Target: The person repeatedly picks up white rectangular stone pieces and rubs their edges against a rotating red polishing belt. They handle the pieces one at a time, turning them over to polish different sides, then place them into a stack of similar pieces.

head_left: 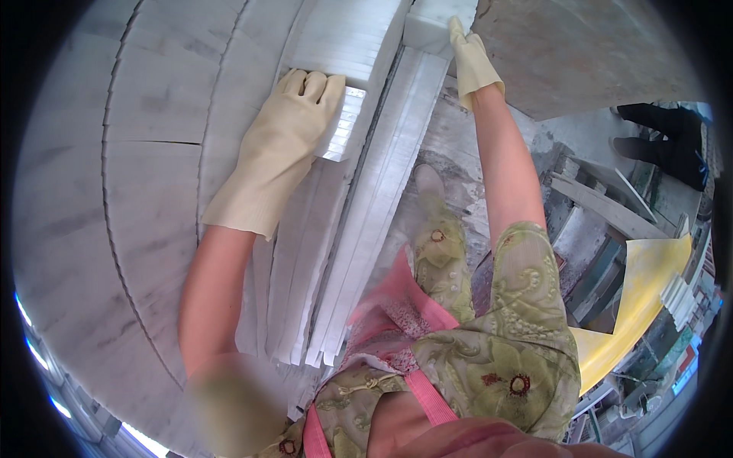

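My left hand [304, 114], in a long cream rubber glove, bends its fingers against the near edge of a stack of white stone strips [340, 38]. Beneath and beside that glove shows the shiny pale face of a lower strip [345, 126]. Farther right, my right hand [471, 61], gloved the same way, grips the right edge of a white stone block [427, 32] at the far end of the row; its other fingertips are partly hidden. Long grey-white stone strips [382, 183] lie side by side between my arms, running toward me.
Large grey-veined stone pieces [160, 99] with jagged seams spread to the left. A broad stone slab [580, 53] stands at the far right. Beyond my right arm are a yellow sheet [641, 290], boards [607, 202] and another person's dark-clothed legs [668, 137].
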`<state>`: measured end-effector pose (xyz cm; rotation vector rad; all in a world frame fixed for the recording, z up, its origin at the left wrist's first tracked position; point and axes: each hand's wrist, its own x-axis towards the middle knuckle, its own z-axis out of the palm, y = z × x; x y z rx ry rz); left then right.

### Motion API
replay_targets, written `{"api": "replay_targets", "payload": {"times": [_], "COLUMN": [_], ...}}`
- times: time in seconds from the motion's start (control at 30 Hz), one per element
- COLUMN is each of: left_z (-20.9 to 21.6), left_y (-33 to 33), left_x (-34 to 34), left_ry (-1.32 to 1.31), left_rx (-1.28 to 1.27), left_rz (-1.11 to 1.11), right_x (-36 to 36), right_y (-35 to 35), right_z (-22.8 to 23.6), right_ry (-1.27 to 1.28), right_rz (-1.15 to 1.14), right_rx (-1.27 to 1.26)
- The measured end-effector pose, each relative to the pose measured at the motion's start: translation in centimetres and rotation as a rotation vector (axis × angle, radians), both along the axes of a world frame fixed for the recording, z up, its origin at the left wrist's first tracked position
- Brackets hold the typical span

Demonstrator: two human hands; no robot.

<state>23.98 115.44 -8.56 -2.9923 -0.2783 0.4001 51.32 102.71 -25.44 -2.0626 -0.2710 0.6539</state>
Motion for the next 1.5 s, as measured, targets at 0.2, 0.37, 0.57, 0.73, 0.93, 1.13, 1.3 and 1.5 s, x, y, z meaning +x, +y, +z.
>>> {"api": "replay_targets", "payload": {"times": [0.2,0.37,0.57,0.73,0.93,1.13,1.3,1.5], "left_z": [0.1,-0.4,-1.0,-1.1,-0.9,-1.1,-1.1,-0.9], "left_y": [-0.1,0.0,0.5,0.5,0.5,0.3,0.4,0.1], "left_x": [-0.1,-0.4,-0.4,0.0,0.0,-0.3,-0.2,-0.4], "left_ry": [-0.034,-0.09,-0.08,0.012,0.012,-0.058,-0.069,-0.095], "left_rx": [0.062,-0.009,0.057,0.185,0.136,0.109,0.105,-0.031], "left_rz": [-0.041,-0.023,-0.058,-0.123,-0.089,-0.08,-0.077,0.015], "right_x": [-0.3,-2.9,0.0,0.9,1.1,0.8,4.8,3.3], "right_y": [2.9,4.5,4.7,3.3,1.5,2.3,1.0,-6.9], "right_z": [3.4,1.7,-0.4,0.4,3.7,1.2,1.1,-1.4], "right_ry": [-0.931,-1.17,-1.19,-1.056,-0.831,-1.11,-0.785,0.352], "right_rz": [0.482,0.532,0.761,0.757,0.626,0.669,0.615,-0.325], "right_rx": [-0.47,-0.448,-0.716,-0.375,-0.371,-0.549,0.01,0.597]}}
